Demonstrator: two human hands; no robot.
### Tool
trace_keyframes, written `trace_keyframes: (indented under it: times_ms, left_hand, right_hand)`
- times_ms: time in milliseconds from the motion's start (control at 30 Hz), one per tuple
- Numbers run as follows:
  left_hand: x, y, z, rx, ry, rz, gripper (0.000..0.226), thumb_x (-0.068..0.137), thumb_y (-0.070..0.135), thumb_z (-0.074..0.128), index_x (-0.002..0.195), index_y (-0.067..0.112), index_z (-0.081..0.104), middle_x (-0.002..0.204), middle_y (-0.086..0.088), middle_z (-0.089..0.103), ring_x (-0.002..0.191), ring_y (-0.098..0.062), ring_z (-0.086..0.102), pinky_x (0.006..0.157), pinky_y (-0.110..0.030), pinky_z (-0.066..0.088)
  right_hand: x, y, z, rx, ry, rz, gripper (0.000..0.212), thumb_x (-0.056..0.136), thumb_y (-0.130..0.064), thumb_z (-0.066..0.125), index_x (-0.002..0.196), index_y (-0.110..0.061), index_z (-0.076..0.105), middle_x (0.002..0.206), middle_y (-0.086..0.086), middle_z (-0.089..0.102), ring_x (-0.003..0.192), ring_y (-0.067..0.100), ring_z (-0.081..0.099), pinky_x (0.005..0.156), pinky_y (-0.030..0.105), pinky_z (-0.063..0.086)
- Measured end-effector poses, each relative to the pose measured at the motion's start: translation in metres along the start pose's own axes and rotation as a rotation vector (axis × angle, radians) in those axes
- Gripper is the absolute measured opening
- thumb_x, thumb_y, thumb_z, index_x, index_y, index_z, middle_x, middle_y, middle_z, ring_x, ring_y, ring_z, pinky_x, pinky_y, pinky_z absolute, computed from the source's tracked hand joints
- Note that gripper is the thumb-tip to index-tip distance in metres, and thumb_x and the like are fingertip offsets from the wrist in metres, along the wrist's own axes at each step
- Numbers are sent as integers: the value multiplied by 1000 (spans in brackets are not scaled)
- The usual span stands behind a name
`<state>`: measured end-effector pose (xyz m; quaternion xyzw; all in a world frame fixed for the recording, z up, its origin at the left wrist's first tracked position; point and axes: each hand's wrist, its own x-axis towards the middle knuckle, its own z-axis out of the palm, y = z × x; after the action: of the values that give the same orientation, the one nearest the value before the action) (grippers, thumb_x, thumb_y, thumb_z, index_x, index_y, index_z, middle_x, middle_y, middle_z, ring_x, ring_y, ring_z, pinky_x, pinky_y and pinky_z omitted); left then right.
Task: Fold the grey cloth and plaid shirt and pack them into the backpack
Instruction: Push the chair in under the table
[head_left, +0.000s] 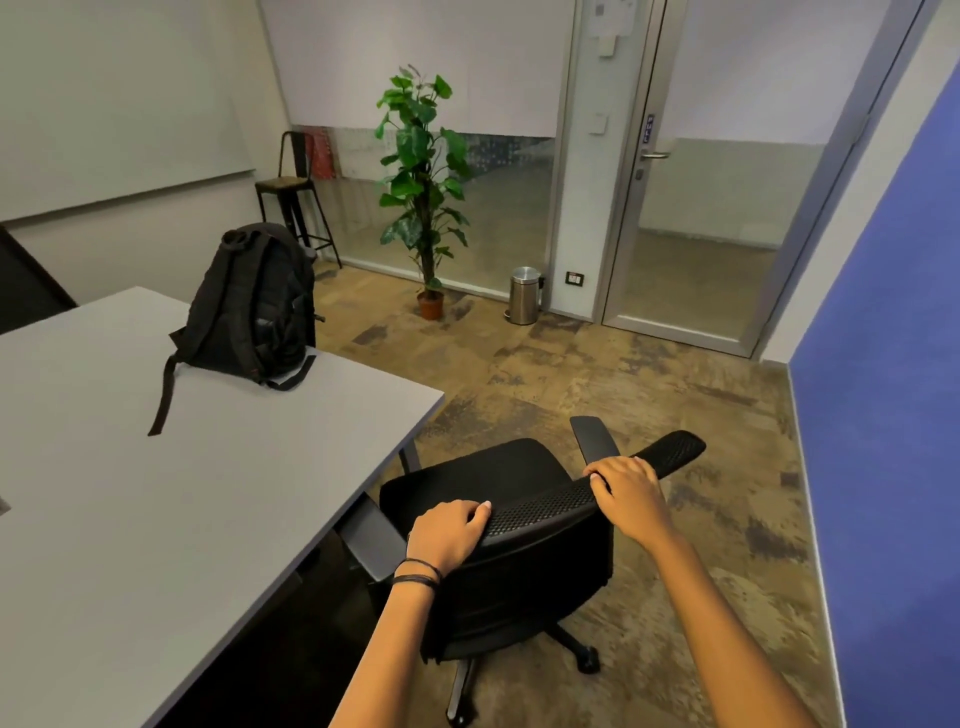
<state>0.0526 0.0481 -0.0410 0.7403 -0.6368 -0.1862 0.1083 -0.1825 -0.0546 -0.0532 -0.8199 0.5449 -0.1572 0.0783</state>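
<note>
- Head view: office chair (540, 561) gripped by left hand (449, 535) and right hand (628, 491), fingers curled
- backpack (254, 306) stood on table (208, 493); nothing judged folded or packed

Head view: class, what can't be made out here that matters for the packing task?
Grey cloth, plaid shirt: nowhere in frame.
Backpack: open or zipped unclear; dark, small in view.
Table: left part cut off by the frame edge.
Left hand, right hand: undersides hidden against the office chair back.
</note>
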Motion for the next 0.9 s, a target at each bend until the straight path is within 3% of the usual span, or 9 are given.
trace_keyframes:
  times_ms: [300,400,500,600,667,800,900]
  left_hand:
    - [13,6,-5,14,-142,-41,51,100,43,24,108,14,65,109,-11,66,100,-28,60,84,-34,45]
    - [18,11,-8,26,-211,-73,52,100,44,25,113,12,64,113,-10,64,104,-27,59,87,-32,43]
    - [21,20,-5,10,-221,-130,54,99,46,26,114,10,64,113,-9,65,104,-24,60,89,-31,43]
    - [18,27,7,-13,-166,-190,52,99,45,26,97,12,65,97,-9,66,92,-22,61,78,-29,44]
    - [14,30,16,-32,-94,-230,48,99,47,26,88,16,62,86,-4,63,84,-21,61,68,-25,42]
    - [5,38,22,25,52,-297,49,98,48,24,97,22,65,99,0,68,90,-16,62,79,-30,48]
    - [1,47,20,62,123,-332,48,98,48,24,96,24,65,102,-1,68,92,-17,62,78,-30,46]
  right_hand:
    - [18,17,-19,-82,-180,-18,37,98,-26,30,109,-18,64,116,-2,62,112,17,51,105,34,25]
    - [31,36,-26,-66,-234,-16,39,97,-26,29,95,-10,65,102,6,66,98,22,55,95,35,32]
    - [41,52,-34,-4,-278,-62,36,97,-24,32,70,-7,50,76,14,60,75,26,53,85,37,39]
    - [46,61,-38,1,-284,-167,38,96,-25,36,61,-11,36,58,8,42,60,25,46,66,31,35]
    - [49,68,-37,4,-271,-207,38,94,-26,38,61,-8,41,60,10,45,61,24,47,54,26,29]
    - [60,77,-38,20,-306,-289,37,93,-29,40,62,-10,45,57,5,43,52,17,39,46,27,21]
    - [70,84,-43,56,-361,-329,39,95,-32,40,61,-13,42,52,0,39,47,15,34,47,25,20]
